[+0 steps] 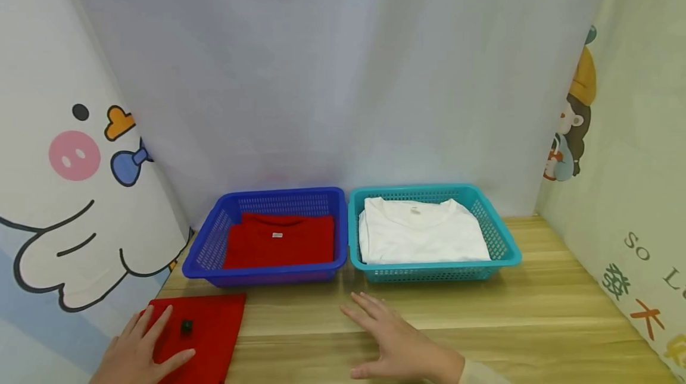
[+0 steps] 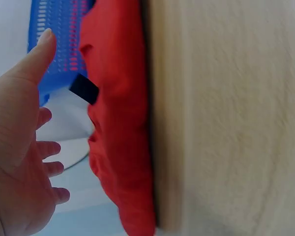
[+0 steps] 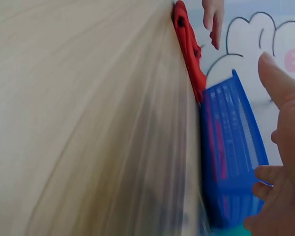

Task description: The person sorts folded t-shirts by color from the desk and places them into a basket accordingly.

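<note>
My left hand point(image 1: 136, 348) hovers with spread fingers over a folded red cloth point(image 1: 214, 324) at the table's left edge. A small black block point(image 1: 186, 327) sits on that cloth, just off my fingertips; in the left wrist view the block point(image 2: 84, 89) stands up from the red fabric, apart from my palm. My right hand point(image 1: 393, 339) is over the middle of the table, fingers extended and nothing held. Behind it are a blue basket point(image 1: 268, 274) with a folded red shirt point(image 1: 300, 250) inside and a teal basket point(image 1: 429, 274) holding folded white shirts point(image 1: 423, 238).
Both baskets stand side by side against a pale curtain point(image 1: 343, 74). The wooden table point(image 1: 536, 312) is bounded by a cartoon-printed sheet point(image 1: 43, 86) at left and a printed green sheet point(image 1: 632, 164) at right.
</note>
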Available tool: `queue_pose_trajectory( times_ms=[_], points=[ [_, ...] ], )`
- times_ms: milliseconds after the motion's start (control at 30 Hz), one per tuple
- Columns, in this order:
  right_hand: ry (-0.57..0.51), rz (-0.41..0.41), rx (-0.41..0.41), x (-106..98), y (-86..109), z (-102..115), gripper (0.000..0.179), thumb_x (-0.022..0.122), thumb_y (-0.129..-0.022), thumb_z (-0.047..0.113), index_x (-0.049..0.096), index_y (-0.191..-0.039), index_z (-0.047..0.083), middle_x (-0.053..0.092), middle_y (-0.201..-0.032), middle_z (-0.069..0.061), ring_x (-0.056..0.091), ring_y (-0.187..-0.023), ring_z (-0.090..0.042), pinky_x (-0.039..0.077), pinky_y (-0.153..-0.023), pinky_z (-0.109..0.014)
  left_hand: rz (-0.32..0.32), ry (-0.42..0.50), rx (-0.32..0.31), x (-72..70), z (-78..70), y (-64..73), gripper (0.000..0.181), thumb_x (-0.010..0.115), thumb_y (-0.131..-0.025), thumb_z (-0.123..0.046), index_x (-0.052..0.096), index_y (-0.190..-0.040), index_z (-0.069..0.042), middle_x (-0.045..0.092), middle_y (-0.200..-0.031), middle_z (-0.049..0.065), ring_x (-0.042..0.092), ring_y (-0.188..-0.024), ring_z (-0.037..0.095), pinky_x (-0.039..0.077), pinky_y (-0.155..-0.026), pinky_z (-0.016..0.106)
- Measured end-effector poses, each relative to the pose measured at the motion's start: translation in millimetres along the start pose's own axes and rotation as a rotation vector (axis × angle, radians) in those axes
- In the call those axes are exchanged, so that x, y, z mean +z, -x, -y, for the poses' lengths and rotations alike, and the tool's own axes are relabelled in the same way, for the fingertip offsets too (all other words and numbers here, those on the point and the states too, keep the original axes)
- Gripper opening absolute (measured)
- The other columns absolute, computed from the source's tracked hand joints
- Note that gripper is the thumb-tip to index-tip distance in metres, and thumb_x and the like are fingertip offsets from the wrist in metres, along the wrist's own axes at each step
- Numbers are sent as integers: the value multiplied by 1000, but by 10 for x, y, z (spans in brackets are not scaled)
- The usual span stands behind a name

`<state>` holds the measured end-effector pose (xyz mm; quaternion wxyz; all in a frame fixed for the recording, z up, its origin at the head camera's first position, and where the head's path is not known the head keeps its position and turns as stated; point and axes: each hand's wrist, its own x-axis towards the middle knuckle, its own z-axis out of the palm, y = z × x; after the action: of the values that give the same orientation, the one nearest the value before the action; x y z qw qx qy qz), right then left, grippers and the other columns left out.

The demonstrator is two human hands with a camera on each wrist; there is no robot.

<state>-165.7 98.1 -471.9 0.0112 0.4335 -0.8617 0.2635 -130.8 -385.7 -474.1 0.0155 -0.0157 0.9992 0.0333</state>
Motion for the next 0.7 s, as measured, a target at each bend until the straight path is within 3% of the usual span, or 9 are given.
queue_pose_trajectory(
  times_ms=[233,433,700],
  points=[
    [-2,60,10,318,-437,185,91,57,-81,70,18,-154,32,23,-157,-9,25,-141,-35,29,-105,-63,177,13,-58,214,155,-50,112,52,-75,-80,35,-142,8,28,-136,47,23,-117,70,36,-82,76],
    [-17,153,29,536,-724,308,91,54,-82,71,12,-154,35,20,-158,-8,20,-144,-30,28,-103,-67,206,19,-102,303,154,-43,120,54,-69,-83,32,-142,11,25,-136,47,20,-116,71,36,-82,77],
    [48,194,44,752,-991,434,92,51,-80,76,17,-154,33,20,-158,-6,18,-144,-28,30,-103,-66,289,-8,-157,344,91,-61,126,51,-64,-88,32,-143,9,24,-137,46,20,-117,70,32,-86,78]
  ],
)
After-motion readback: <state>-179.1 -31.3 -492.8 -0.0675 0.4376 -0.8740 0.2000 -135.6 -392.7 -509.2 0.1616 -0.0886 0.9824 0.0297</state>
